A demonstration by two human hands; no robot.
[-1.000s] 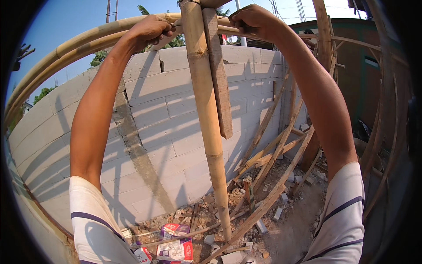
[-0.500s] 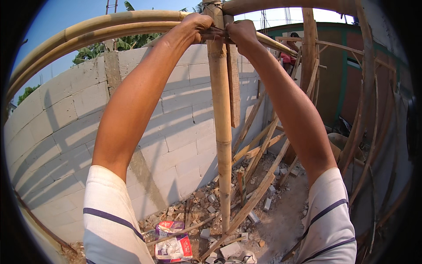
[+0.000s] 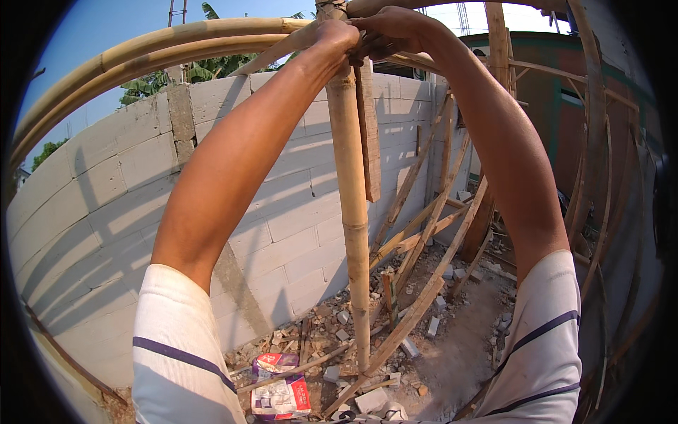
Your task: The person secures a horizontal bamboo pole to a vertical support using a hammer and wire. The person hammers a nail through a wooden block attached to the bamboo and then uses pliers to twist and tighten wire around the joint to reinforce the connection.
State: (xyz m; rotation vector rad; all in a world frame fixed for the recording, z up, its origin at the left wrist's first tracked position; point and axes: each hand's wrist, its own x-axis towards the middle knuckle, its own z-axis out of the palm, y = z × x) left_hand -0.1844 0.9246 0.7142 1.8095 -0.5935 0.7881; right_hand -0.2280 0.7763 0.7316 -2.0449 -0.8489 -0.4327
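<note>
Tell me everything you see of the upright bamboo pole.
The bamboo pole is tan, round, ringed by nodes and nearly upright, its foot among rubble. Dark binding wraps it near the top. The left hand and right hand are close together at its upper part, hiding some of it; contact is unclear. A wooden board stands beside it.

Bright daylight. Sun on near face of wall (image 3: 296,233), crossed by soft-edged shadow bands. Sky (image 3: 127,25) blue at left, washed near-white upper right. Shed (image 3: 544,141) at right dim, in shade. Sheen along right forearm (image 3: 508,141); underside of right hand (image 3: 395,25) dark, finger detail hard to read. Fisheye bows bamboo (image 3: 176,33); corners black.
</note>
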